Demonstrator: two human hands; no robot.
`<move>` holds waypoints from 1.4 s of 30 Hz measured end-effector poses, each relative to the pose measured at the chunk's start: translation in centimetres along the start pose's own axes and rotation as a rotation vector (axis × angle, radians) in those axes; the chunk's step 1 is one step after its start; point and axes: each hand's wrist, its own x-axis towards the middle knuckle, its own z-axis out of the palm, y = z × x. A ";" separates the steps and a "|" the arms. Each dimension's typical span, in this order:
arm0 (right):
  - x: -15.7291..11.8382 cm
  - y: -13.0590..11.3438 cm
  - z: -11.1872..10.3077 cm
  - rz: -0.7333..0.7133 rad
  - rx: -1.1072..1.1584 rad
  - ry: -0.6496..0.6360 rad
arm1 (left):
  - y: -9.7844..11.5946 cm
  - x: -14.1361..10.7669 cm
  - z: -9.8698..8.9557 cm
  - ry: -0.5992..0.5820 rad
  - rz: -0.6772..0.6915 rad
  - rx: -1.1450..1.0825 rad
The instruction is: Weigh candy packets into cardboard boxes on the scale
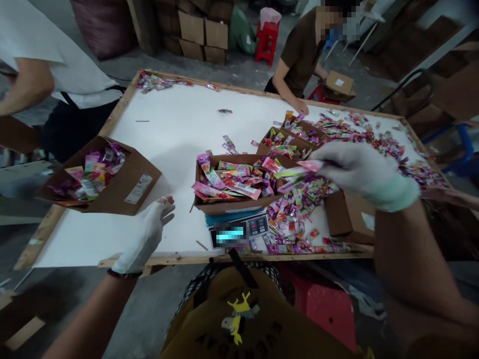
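My right hand (359, 172), in a white glove with a green cuff, grips a bunch of pink and green stick-shaped sachets (299, 172) above a cardboard box of similar sachets (234, 184). That box stands on a digital scale (258, 225), whose display is partly blurred. My left hand (144, 237), also gloved in white, rests at the table's near edge with its fingers apart, holding nothing. Loose sachets (295, 214) lie in a heap between the scale and a closed brown carton (348, 217).
The white-topped table has a wooden frame (224, 259). A co-worker's hand (301, 105) rests at its far edge, and another person's filled box (101, 177) lies at left. More boxes (288, 139) and scattered sachets (374, 144) occupy the right side. Stacked cartons (202, 30) stand behind.
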 end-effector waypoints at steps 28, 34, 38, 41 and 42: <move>-0.2 -2.5 5.6 0.050 0.010 -0.088 | -0.2 -0.4 -1.4 0.011 -0.029 0.038; 2.7 -4.2 8.3 0.151 -0.028 -0.176 | -0.2 0.1 -0.2 -0.014 0.040 0.066; 6.2 -6.0 11.9 0.237 0.000 -0.415 | -0.3 0.3 1.8 -0.222 0.182 0.140; 6.8 -6.3 12.2 0.240 0.143 -0.470 | -0.7 0.5 2.2 -0.280 0.176 0.141; 6.2 -5.9 11.4 0.235 0.187 -0.443 | -0.9 0.6 1.8 -0.262 0.154 0.136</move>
